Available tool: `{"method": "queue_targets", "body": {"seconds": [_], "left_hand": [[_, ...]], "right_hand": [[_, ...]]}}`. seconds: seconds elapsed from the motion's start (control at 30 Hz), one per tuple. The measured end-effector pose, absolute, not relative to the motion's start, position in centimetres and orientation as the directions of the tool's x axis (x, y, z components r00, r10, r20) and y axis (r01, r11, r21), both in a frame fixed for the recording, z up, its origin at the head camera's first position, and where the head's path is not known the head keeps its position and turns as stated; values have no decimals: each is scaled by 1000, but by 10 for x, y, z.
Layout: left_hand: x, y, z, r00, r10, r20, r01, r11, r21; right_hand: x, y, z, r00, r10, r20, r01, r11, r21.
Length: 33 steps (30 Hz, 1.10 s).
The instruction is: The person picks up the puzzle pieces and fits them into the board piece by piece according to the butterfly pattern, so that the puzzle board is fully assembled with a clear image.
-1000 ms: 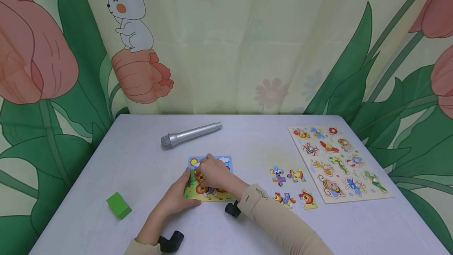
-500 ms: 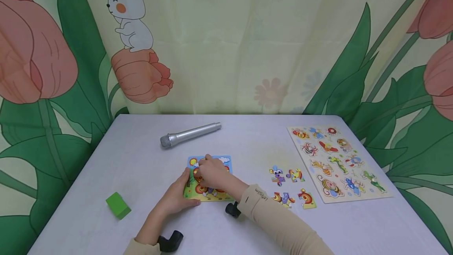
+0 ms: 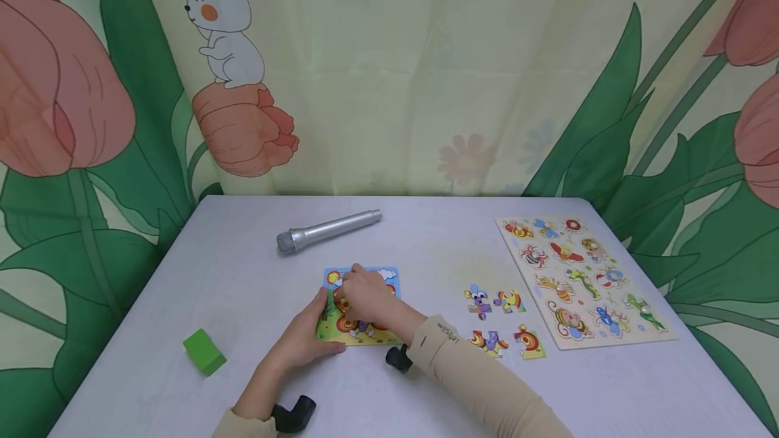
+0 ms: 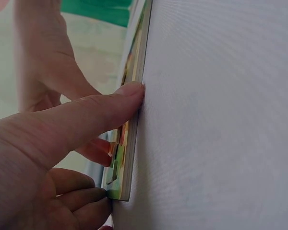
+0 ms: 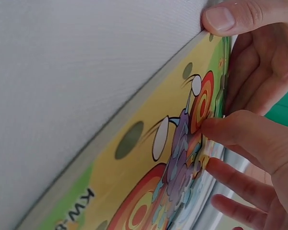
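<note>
A small jigsaw puzzle board (image 3: 389, 336) with a printed butterfly-like figure lies near the table's middle. My left hand (image 3: 304, 330) holds its left side, thumb along the near edge and fingertips at the left edge, as the left wrist view shows. Over the board is my right hand (image 3: 368, 296), thumb and fingertips pinching a small orange-edged puzzle piece (image 4: 113, 146) at the picture's surface; my fingers hide most of it. To the right lie loose pieces: a purple-headed one (image 3: 479, 301), a yellow-striped one (image 3: 509, 301), a purple one (image 3: 489, 343) and a red-ringed one (image 3: 529, 342).
A silver microphone (image 3: 328, 230) lies behind the board. A green block (image 3: 204, 352) sits at the left. At the right is a large insect puzzle board (image 3: 584, 282). Black wrist camera mounts (image 3: 295, 414) sit by both wrists, and a printed curtain (image 3: 377, 73) hangs behind the table.
</note>
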<state>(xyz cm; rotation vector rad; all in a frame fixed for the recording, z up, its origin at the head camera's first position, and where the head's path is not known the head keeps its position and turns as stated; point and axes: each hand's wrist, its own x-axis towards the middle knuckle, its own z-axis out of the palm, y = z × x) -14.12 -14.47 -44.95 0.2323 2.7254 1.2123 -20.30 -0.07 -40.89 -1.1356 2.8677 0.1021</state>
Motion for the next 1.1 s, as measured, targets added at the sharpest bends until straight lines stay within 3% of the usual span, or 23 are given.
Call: {"method": "queue_targets", "body": {"seconds": [0.43,1.1], "left_hand": [[-141,-144,-449,-978,196,-70,81,667,740],[-140,-144,-450,-978,197,-70,81,665,743]], "right_hand": [[-201,0,-407,-703,-711,-14,-710,700,76],[-202,3,-415,-679,-734,-17,-728,671,137]]}}
